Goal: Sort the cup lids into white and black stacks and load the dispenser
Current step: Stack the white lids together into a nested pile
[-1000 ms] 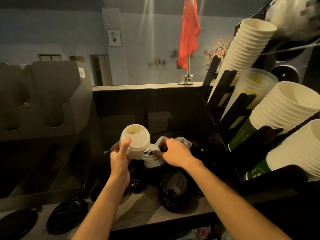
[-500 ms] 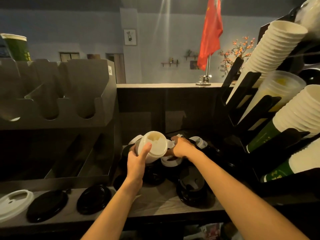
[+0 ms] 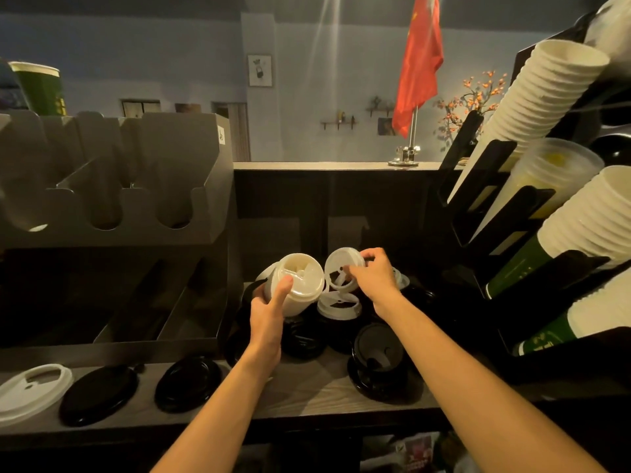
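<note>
Already done: a white stack (image 3: 300, 285) is partly gathered, mid frame.
Left grip (image 3: 269, 308): wrapped round that stack.
Right grip (image 3: 374, 276): one white lid (image 3: 341, 268) is pinched.
Left to do: black lids (image 3: 375, 363) lie unsorted on the worktop (image 3: 307, 390); dispenser (image 3: 112, 199), upper left, looks unloaded.

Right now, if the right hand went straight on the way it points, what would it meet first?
Probably the stack of white lids in the left hand: the right hand pinches a single lid aimed leftward at its top, close by. Depth is hard to judge.
</note>
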A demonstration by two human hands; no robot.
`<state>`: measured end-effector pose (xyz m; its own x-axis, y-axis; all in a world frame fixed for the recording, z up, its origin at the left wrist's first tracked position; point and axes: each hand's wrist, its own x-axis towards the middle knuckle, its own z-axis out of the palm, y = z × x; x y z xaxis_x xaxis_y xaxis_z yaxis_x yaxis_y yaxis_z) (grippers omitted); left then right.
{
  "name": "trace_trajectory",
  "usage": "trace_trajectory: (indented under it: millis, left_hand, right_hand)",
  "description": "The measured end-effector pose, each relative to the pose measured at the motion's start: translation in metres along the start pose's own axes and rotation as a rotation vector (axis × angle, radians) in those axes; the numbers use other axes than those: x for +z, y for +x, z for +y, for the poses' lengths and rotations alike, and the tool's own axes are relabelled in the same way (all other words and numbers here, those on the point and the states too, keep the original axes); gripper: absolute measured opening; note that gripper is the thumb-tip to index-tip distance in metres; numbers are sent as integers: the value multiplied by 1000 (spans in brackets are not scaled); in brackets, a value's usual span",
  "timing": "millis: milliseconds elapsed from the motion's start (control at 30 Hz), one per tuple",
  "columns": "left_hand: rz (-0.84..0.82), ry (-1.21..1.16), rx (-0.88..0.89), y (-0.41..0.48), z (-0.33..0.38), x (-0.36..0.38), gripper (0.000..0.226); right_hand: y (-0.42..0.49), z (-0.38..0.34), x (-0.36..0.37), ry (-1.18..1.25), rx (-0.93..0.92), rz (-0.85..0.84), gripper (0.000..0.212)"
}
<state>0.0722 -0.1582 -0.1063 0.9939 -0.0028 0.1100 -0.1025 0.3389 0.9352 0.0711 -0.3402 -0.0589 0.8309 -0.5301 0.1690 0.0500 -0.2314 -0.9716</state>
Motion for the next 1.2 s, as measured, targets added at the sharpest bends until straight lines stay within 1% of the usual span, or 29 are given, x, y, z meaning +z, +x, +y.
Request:
trace_trajectory:
  millis: [67, 133, 167, 267, 367, 467, 533, 633, 733, 800, 833, 967, 1067, 1200]
  left_hand:
    - [3, -8, -9, 1, -2, 0, 107]
    - [10, -11, -11, 2, -2, 0, 112]
    - [14, -10, -11, 3, -1, 0, 115]
    - [13, -7, -7, 5, -2, -1, 119]
    - [24, -28, -32, 8, -4, -4, 122]
    - [46, -25, -52, 10, -6, -7, 129]
    - [57, -31, -58, 11, -6, -7, 126]
    - [43, -53, -62, 12, -6, -6, 123]
    - [17, -90, -59, 13, -7, -7, 108]
    - [9, -122, -49, 12, -6, -6, 99]
    - [6, -136, -45, 12, -6, -6, 100]
    - [-26, -155, -38, 13, -5, -5, 113]
    - [-49, -168, -40, 14, -7, -4, 122]
    - [-100, -181, -32, 15, -8, -6, 127]
  right_hand:
    - [-3, -2, -4, 174, 53, 4, 53]
    - [-4, -4, -5, 274, 106, -25, 63]
    - [-5, -5, -5, 347, 126, -44, 62]
    - [-12, -14, -5, 611, 187, -114, 46]
    - [-18, -17, -3, 706, 217, -148, 34]
    - [-20, -17, -1, 751, 251, -131, 29]
    - [-21, -16, 0, 727, 267, -115, 28]
    - [-24, -15, 3, 681, 263, -135, 26]
    - [-28, -15, 5, 648, 226, -190, 46]
    - [-32, -15, 5, 550, 163, -243, 55]
    - [-34, -16, 5, 487, 128, -262, 55]
    - [-42, -19, 8, 279, 33, -275, 36]
    - [-43, -16, 12, 201, 27, -247, 38]
    - [-43, -14, 13, 100, 30, -279, 46]
